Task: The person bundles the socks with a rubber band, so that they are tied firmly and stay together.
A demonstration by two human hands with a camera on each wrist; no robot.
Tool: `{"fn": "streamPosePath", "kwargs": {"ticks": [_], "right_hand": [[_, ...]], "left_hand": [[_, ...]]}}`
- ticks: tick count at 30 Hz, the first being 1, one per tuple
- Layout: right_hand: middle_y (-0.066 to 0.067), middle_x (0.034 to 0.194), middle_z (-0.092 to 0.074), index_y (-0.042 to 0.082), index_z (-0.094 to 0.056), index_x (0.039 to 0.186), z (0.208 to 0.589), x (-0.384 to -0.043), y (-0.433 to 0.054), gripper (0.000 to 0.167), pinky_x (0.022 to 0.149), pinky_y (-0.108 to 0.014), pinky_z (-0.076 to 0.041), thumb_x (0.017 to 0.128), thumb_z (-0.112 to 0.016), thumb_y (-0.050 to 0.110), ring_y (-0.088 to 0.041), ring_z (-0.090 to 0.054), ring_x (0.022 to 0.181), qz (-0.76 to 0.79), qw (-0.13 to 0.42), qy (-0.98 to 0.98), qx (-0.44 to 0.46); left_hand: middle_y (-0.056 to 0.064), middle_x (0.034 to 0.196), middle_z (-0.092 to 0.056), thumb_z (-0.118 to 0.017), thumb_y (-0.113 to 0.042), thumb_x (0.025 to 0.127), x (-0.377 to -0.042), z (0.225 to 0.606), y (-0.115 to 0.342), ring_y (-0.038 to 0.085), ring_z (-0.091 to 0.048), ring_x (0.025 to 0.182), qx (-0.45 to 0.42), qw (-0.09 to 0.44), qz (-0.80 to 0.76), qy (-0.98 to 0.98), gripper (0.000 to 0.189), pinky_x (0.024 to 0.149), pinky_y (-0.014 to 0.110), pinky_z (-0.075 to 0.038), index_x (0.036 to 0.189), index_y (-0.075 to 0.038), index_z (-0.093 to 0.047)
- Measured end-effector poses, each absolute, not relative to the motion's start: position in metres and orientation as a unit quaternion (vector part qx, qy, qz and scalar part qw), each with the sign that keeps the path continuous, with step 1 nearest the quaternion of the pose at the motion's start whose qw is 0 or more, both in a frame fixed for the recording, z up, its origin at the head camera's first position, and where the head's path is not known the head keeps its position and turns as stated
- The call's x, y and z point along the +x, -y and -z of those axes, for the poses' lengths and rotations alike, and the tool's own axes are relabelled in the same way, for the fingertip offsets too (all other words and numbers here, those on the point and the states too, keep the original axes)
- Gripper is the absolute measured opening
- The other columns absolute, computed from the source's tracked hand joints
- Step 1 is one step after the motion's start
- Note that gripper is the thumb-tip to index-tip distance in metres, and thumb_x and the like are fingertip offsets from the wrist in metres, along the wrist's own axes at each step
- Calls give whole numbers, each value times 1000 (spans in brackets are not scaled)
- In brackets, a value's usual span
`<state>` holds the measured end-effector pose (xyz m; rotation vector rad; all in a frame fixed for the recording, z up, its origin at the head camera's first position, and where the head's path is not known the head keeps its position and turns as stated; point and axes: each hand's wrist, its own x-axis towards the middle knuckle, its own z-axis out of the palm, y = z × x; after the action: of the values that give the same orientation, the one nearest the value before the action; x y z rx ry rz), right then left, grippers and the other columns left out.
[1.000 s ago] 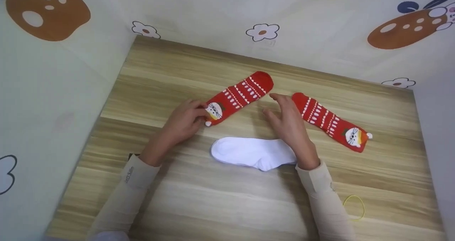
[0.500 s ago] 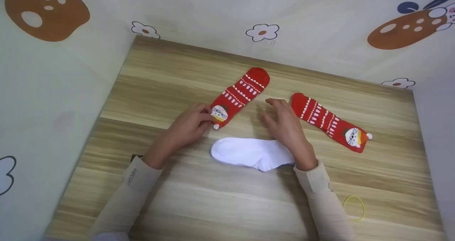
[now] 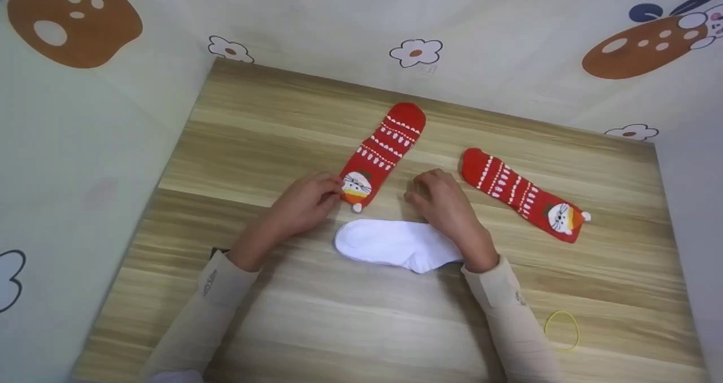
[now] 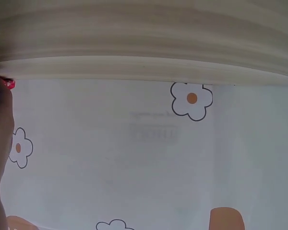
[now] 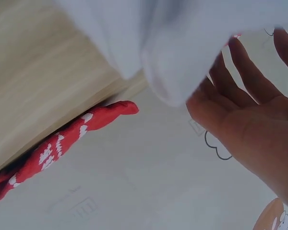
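- Left hand (image 3: 308,199) of mine has fingers bent close to the thumb, and it seems to pinch the cuff edge of the left red sock (image 3: 384,151); the exact grip is hidden.
- Right hand (image 3: 446,202) of mine is relaxed, with the thumb apart from the fingers, and it holds nothing; it hangs between the left red sock and the right red sock (image 3: 517,191).
- Near my right sleeve, a thin yellow band (image 3: 578,332) lies on the wooden table (image 3: 271,123).
- Farther in, a white sock (image 3: 390,244) lies flat under my right wrist, apart from the red ones, with its toe to the left.
- Beyond it, the left red sock lies flat and slanting, its cuff with the whiskered face towards me and its toe towards the back. I judge that the step in hand is to set this sock straight.
- For the next move, I think the fingers need to let go of the cuff gently, so the cloth is not dragged or creased.
- Well to the right, the right red sock slants the other way, and nothing touches it.
- Behind everything stands the pale wall (image 3: 316,10) with printed flowers.
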<state>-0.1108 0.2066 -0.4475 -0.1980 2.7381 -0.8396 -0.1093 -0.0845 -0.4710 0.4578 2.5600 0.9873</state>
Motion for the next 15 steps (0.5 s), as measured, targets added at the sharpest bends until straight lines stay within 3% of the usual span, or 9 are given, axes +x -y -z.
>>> {"fn": "streamPosePath", "kwargs": {"ticks": [11,15], "right_hand": [[-14,126,-61,1,-69,122,455,-107,-198,42,105,-47,-48,95,-74,32,-32,-53,120,259,125,-955,-76],[-12,124,-60,2,-69,122,458,-108,-196,44,103,-46,-48,94,-75,35,-30,-52,119,254,119,-957,-74]], "left_hand": [[0,146,-61,-69,-24,99,-104,469,77,20,-53,138,181,207,-361,-891,36,113,46,-48,134,-15,-70],[-3,149,-60,-69,-25,99,-103,470,76,18,-55,134,198,216,-366,-883,38,111,43,-50,136,-18,-69]]}}
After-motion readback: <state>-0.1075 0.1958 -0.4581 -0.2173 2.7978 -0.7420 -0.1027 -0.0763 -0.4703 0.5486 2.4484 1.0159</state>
